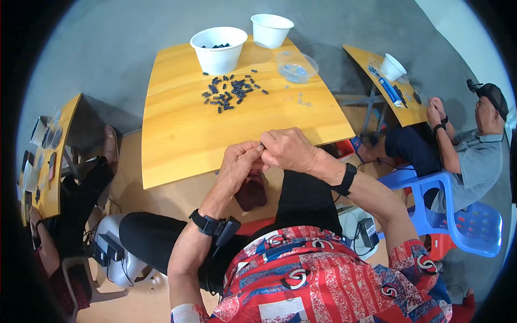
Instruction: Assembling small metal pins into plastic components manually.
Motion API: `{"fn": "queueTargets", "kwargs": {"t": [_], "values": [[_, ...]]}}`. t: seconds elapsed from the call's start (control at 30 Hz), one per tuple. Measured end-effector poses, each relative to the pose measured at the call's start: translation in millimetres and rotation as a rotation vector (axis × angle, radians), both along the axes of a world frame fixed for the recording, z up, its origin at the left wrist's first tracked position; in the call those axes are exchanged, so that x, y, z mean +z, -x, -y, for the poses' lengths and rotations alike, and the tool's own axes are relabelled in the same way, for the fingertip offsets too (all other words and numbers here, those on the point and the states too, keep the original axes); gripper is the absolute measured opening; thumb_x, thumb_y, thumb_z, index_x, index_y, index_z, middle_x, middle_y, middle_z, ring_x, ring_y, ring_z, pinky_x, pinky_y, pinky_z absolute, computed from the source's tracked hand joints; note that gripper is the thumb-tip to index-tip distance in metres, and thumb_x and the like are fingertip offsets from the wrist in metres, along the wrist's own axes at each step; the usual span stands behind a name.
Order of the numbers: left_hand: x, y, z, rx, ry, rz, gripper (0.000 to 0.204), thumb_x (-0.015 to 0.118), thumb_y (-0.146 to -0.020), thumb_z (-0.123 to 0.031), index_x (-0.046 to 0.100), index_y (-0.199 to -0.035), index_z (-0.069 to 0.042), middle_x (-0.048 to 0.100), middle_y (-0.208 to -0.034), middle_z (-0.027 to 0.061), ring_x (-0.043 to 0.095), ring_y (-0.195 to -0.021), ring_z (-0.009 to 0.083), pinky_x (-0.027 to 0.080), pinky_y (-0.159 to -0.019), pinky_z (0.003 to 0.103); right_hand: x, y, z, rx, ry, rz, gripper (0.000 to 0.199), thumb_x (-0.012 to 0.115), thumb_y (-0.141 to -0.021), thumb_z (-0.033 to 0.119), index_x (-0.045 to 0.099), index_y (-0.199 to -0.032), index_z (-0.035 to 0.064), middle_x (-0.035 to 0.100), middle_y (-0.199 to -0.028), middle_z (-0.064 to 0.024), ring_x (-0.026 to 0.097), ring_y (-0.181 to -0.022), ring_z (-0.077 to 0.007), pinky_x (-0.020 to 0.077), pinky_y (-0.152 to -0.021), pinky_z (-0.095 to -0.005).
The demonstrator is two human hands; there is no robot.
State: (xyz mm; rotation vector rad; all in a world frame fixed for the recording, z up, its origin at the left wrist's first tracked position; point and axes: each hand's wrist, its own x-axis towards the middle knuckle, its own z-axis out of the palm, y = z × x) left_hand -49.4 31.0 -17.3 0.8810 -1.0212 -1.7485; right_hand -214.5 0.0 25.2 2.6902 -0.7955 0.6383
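Over the near edge of the yellow wooden table (188, 145), my left hand (239, 162) and my right hand (289, 151) meet with fingertips pinched together. Between them a small dark piece (262, 145) just shows; most of it is covered by my fingers. Farther up the tabletop lies a loose scatter of small black cylindrical pieces (230, 94). Behind the scatter stands a white bucket (218, 58) with more black pieces inside. A clear plastic bowl (311, 76) at the far right holds small transparent bits, and a few clear bits (305, 102) lie near it.
Another white bucket (271, 32) stands at the table's far edge. To the right, a person (468, 156) works at a separate table (405, 114), seated by a blue plastic chair (476, 226). At the left, another person's hand (35, 218) is by a third table (63, 145).
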Motion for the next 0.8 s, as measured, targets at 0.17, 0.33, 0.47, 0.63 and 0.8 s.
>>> {"fn": "queueTargets", "kwargs": {"t": [0.17, 0.33, 0.47, 0.63, 0.8], "values": [[12.7, -1.9, -8.0, 0.078, 0.032, 0.112, 0.022, 0.049, -0.090, -0.013, 0.064, -0.092, 0.004, 0.066, -0.080, 0.0100, 0.064, -0.070, 0.0146, 0.053, -0.062, 0.024, -2.1, -2.4, -1.3, -0.001, -0.106, 0.055, 0.020, 0.062, -0.070, 0.019, 0.049, -0.070, 0.0031, 0.057, -0.059, -0.0126, 0.062, -0.056, -0.0274, 0.0498, -0.050, -0.0360], [8.9, -1.1, -8.8, 0.126, 0.052, 0.171, 0.023, 0.049, -0.089, -0.013, 0.064, -0.089, 0.005, 0.067, -0.077, 0.0105, 0.064, -0.066, 0.0145, 0.054, -0.061, 0.025, 2.6, -3.1, -2.5, -0.027, -0.148, -0.002, 0.022, 0.063, -0.071, 0.019, 0.051, -0.069, 0.0015, 0.057, -0.055, -0.0152, 0.061, -0.051, -0.0306, 0.0491, -0.048, -0.0381], [6.8, 0.3, -9.1, 0.154, 0.051, 0.137, 0.022, 0.049, -0.089, -0.010, 0.065, -0.089, 0.006, 0.066, -0.076, 0.0102, 0.062, -0.064, 0.0129, 0.052, -0.058, 0.024, 3.6, -4.5, -1.3, -0.039, -0.225, -0.050, 0.022, 0.062, -0.070, 0.018, 0.049, -0.073, 0.0008, 0.057, -0.057, -0.0163, 0.060, -0.054, -0.0329, 0.0481, -0.049, -0.0412], [1.5, -1.2, -7.2, 0.157, 0.049, 0.143, 0.022, 0.049, -0.090, -0.010, 0.064, -0.088, 0.007, 0.065, -0.075, 0.0101, 0.061, -0.064, 0.0124, 0.051, -0.058, 0.024, 5.7, -8.6, 3.0, 0.011, -0.219, -0.047, 0.020, 0.061, -0.066, 0.019, 0.057, -0.067, -0.0010, 0.056, -0.052, -0.0192, 0.060, -0.049, -0.0343, 0.0494, -0.049, -0.0418], [10.6, -3.2, -5.5, 0.074, 0.043, 0.126, 0.024, 0.050, -0.090, -0.012, 0.064, -0.086, 0.007, 0.065, -0.074, 0.0107, 0.061, -0.066, 0.0130, 0.051, -0.059, 0.024, 19.0, -6.4, 10.7, 0.044, -0.239, -0.164, 0.020, 0.059, -0.067, 0.020, 0.055, -0.063, 0.0012, 0.057, -0.053, -0.0171, 0.060, -0.051, -0.0323, 0.0482, -0.048, -0.0407]]}}
